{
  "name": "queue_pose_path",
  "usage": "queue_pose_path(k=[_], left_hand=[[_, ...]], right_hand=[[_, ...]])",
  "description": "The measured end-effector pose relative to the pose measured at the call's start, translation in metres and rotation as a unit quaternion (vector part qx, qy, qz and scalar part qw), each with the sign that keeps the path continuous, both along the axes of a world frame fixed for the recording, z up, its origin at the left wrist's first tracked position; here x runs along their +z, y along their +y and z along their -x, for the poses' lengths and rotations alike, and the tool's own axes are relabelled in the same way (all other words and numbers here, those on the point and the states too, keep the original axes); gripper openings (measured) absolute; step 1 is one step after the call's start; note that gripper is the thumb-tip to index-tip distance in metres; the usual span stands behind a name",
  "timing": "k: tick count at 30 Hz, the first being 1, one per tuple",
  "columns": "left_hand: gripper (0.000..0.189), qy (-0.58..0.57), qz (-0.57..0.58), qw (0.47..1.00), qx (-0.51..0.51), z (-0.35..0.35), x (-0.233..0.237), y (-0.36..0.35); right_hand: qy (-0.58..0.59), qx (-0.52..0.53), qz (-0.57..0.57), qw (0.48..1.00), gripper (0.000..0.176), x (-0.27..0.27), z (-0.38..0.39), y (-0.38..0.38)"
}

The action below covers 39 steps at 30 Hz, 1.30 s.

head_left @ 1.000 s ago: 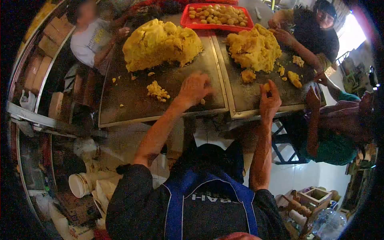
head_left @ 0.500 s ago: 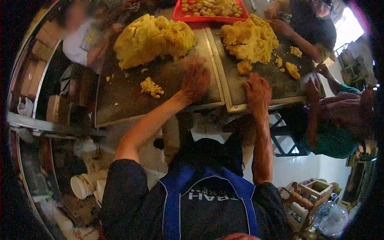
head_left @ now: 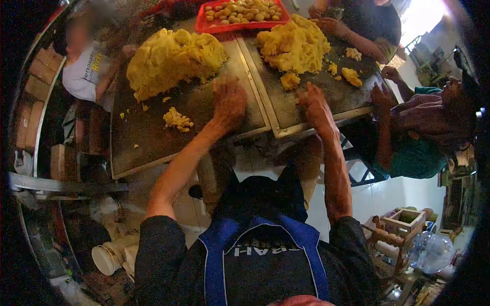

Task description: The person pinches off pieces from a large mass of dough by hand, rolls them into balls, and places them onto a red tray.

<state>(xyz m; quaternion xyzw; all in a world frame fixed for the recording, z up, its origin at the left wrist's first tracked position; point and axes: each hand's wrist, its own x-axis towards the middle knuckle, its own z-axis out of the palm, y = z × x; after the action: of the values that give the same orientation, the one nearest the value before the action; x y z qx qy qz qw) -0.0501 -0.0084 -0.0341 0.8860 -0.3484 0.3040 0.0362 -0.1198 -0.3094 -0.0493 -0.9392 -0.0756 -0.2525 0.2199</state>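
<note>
My left hand (head_left: 229,102) is over the left table panel, smeared by motion, just below the right end of a large yellow dough mound (head_left: 173,60); what its fingers hold, if anything, cannot be made out. My right hand (head_left: 315,106) rests near the front edge of the right panel, fingers curled, beside a small yellow lump (head_left: 290,81). Behind that lump rises a second dough mound (head_left: 293,45). A crumbly little pile (head_left: 177,120) lies on the left panel. Loose pieces (head_left: 351,76) are scattered right of the second mound.
A red tray (head_left: 244,25) of small round dough pieces stands at the back. A person in a white shirt (head_left: 80,76) is at the left; other people are at the right. A metal seam (head_left: 255,84) divides the table. A wooden crate (head_left: 403,222) and plastic bottle (head_left: 431,251) sit lower right.
The view has shifted, so the table, mounds and tray appear further left. My right hand's fingers are more bunched near the small lump. A person's hands at the right have moved nearer the table edge.
</note>
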Motion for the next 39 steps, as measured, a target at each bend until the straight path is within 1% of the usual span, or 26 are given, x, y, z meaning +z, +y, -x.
queue_pose_path(k=[1,2,4,5,7,8,11,12,13,15,17,18,20,21,23,24,26,28,29,30,31,32,35,37,38,39], left_hand=[[0.027,-0.008,-0.006,1.000,0.015,0.004,0.009,0.003],[0.027,-0.011,-0.005,1.000,0.015,0.004,0.006,0.004],[0.030,-0.027,-0.058,0.992,-0.108,0.006,-0.004,0.004],[0.030,-0.023,-0.056,0.992,-0.107,0.003,-0.006,0.003],[0.028,-0.073,0.042,0.996,0.008,-0.010,0.000,0.002],[0.028,-0.073,0.042,0.996,0.015,-0.008,0.002,0.008],[0.026,-0.169,-0.050,0.973,0.153,-0.003,0.005,0.030],[0.023,-0.017,0.091,0.988,0.122,0.003,0.002,0.041],[0.021,0.135,0.229,0.960,0.085,0.010,-0.001,0.050],[0.018,0.178,0.221,0.957,0.063,0.035,0.009,0.057],[0.015,0.219,0.215,0.951,0.037,0.054,0.007,0.057],[0.012,0.211,0.226,0.950,0.050,0.061,-0.001,0.051],[0.011,0.198,0.237,0.949,0.063,0.062,-0.006,0.045],[0.010,0.186,0.216,0.956,0.068,0.060,-0.005,0.043],[0.009,0.172,0.195,0.963,0.074,0.054,-0.014,0.045],[0.009,0.188,0.211,0.956,0.074,0.051,-0.020,0.045],[0.011,0.206,0.226,0.949,0.072,0.050,-0.034,0.046],[0.016,0.036,0.194,0.980,-0.006,0.067,-0.028,0.043],[0.016,0.034,0.194,0.980,-0.008,0.076,-0.023,0.041],[0.017,0.173,0.384,0.907,-0.020,0.086,-0.015,0.038],[0.019,0.300,0.550,0.779,-0.030,0.090,-0.011,0.036],[0.019,0.296,0.551,0.779,-0.030,0.084,-0.010,0.037],[0.020,0.209,0.533,0.820,0.011,0.068,-0.006,0.043],[0.022,0.482,0.493,0.706,-0.166,0.066,-0.007,0.042],[0.026,0.575,0.551,0.594,-0.112,0.055,-0.015,0.040],[0.026,0.573,0.550,0.596,-0.115,0.050,-0.013,0.037]], right_hand=[[-0.100,-0.023,0.064,0.993,0.023,-0.003,-0.004,0.001],[-0.102,-0.024,0.065,0.992,0.023,-0.004,-0.001,-0.003],[0.074,-0.066,-0.107,0.989,0.020,0.025,0.022,0.006],[0.078,-0.065,-0.106,0.989,0.020,0.025,0.021,0.005],[0.026,-0.105,-0.118,0.987,0.023,0.026,0.014,0.004],[0.026,-0.098,-0.118,0.988,0.023,0.026,0.016,0.007],[-0.040,-0.164,-0.196,0.966,0.025,0.035,0.022,0.027],[-0.107,-0.133,-0.137,0.976,0.028,0.035,0.024,0.044],[-0.174,-0.103,-0.078,0.976,0.030,0.035,0.029,0.062],[-0.088,0.002,-0.195,0.977,0.032,0.040,0.047,0.109],[0.078,0.040,-0.420,0.904,0.030,0.046,0.055,0.151],[0.079,0.042,-0.418,0.904,0.030,0.056,0.055,0.161],[0.133,0.106,-0.136,0.976,0.032,0.077,0.052,0.174],[0.131,0.107,-0.136,0.976,0.032,0.063,0.049,0.178],[-0.083,0.141,0.000,0.986,0.029,0.021,0.041,0.183],[-0.086,0.144,0.002,0.986,0.029,0.028,0.038,0.182],[0.065,0.133,0.038,0.988,0.032,0.041,0.039,0.178],[0.059,0.138,-0.015,0.989,0.033,0.047,0.033,0.175],[0.054,0.146,-0.068,0.985,0.034,0.049,0.031,0.173],[0.052,0.145,-0.068,0.986,0.034,0.049,0.031,0.172],[0.126,0.174,-0.182,0.960,0.036,0.049,0.031,0.170],[0.197,0.201,-0.293,0.914,0.038,0.049,0.029,0.168],[0.217,0.251,-0.305,0.892,0.046,0.025,0.019,0.167],[0.159,0.201,-0.323,0.911,0.048,0.036,0.028,0.176],[0.098,0.145,-0.338,0.925,0.049,0.041,0.032,0.180],[0.093,0.145,-0.337,0.925,0.049,0.042,0.034,0.184]])
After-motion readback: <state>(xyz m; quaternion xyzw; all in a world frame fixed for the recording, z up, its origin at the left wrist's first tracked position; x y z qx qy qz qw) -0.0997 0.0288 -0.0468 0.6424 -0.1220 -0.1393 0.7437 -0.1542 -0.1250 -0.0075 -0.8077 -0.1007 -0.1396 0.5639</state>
